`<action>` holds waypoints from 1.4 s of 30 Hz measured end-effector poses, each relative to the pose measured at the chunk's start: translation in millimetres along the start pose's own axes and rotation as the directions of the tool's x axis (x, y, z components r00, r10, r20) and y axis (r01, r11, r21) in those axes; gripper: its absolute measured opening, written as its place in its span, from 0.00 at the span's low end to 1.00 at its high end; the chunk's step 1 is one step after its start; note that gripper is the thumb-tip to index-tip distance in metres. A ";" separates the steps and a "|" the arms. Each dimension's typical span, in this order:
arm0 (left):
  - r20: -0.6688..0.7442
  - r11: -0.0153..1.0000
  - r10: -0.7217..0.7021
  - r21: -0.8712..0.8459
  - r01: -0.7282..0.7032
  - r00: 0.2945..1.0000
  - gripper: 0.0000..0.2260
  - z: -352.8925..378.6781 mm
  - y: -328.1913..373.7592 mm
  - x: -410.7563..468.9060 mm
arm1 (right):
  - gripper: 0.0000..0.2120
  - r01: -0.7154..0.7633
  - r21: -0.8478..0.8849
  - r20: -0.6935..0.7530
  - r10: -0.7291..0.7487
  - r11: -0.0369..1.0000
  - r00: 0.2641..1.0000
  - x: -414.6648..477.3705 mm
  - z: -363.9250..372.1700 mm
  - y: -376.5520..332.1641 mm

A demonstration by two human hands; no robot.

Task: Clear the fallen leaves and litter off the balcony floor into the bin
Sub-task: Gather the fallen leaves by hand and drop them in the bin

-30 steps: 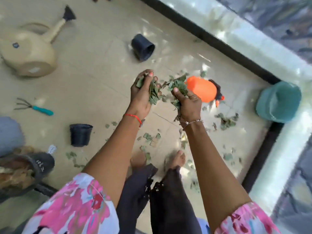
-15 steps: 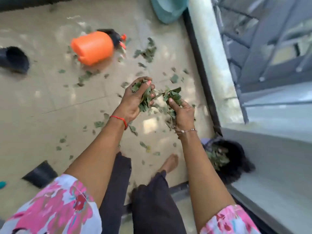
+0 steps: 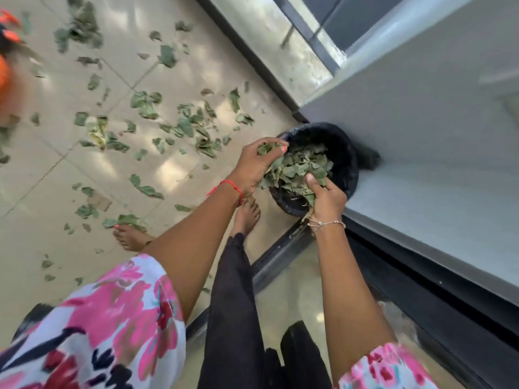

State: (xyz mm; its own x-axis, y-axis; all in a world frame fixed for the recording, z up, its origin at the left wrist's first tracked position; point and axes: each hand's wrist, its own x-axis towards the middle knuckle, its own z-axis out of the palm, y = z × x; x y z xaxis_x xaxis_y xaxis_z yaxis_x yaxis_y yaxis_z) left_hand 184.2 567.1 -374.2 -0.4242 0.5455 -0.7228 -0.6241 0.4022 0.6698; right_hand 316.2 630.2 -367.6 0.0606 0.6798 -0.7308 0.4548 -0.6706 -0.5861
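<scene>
A black bin (image 3: 344,153) lined with a dark bag stands on the floor in the corner against a grey wall. Both my hands hover over its mouth with a bunch of green leaves (image 3: 297,171) pressed between them. My left hand (image 3: 257,164) cups the bunch from the left, fingers curled around leaves. My right hand (image 3: 327,196) grips it from the near side, thumb up. I cannot tell which leaves lie inside the bin and which are held. Many loose leaves (image 3: 182,127) still lie scattered on the beige tiled floor to the left.
My bare feet (image 3: 247,213) stand just left of the bin. A dark door track (image 3: 280,248) runs along the floor near them. A grey wall (image 3: 421,136) rises on the right. An orange sprayer (image 3: 4,77) shows at the left edge.
I have turned right and carried the leaf bunch in both hands from above the open floor to over the bin's mouth. The sprayer slid to the left edge of view.
</scene>
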 end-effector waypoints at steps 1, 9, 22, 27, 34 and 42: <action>-0.006 0.999 0.005 0.044 -0.004 1.000 0.03 17.1 -8.4 6.8 | 0.18 -0.002 0.002 -0.016 0.002 1.000 1.000 10.0 -8.3 4.2; 0.087 0.876 -0.345 0.386 0.288 0.935 0.31 85.3 -42.3 37.0 | 0.20 0.083 -0.325 0.022 -0.080 0.942 0.997 59.2 -13.4 26.6; -0.079 0.896 -0.011 0.442 0.045 0.997 0.08 -51.0 -7.5 16.9 | 0.14 0.422 -0.631 0.228 -0.364 0.652 0.903 7.4 86.6 -9.7; -0.163 0.861 0.051 0.507 0.039 0.985 0.09 -152.5 7.8 0.6 | 0.14 0.599 -0.633 0.481 -0.357 0.490 0.801 -41.5 166.3 -2.5; -0.380 0.904 0.045 0.409 0.124 0.924 0.10 -290.1 1.4 -40.8 | 0.14 0.806 -0.556 0.783 -0.195 0.205 0.590 -122.1 280.0 18.1; -0.628 0.972 -0.024 0.166 0.164 0.778 0.10 -431.4 -44.8 -116.3 | 0.14 0.930 -0.329 0.931 0.110 -0.163 0.349 -233.3 403.0 67.4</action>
State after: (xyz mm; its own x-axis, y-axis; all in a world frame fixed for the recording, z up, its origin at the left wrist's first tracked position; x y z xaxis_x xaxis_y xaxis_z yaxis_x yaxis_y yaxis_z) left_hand -21.5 168.4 -393.4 -0.7274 -0.0472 -0.6846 -0.5673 0.6026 0.5612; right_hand -25.4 306.8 -377.6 -0.7558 -0.1128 -0.6450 0.2746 0.8396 -0.4686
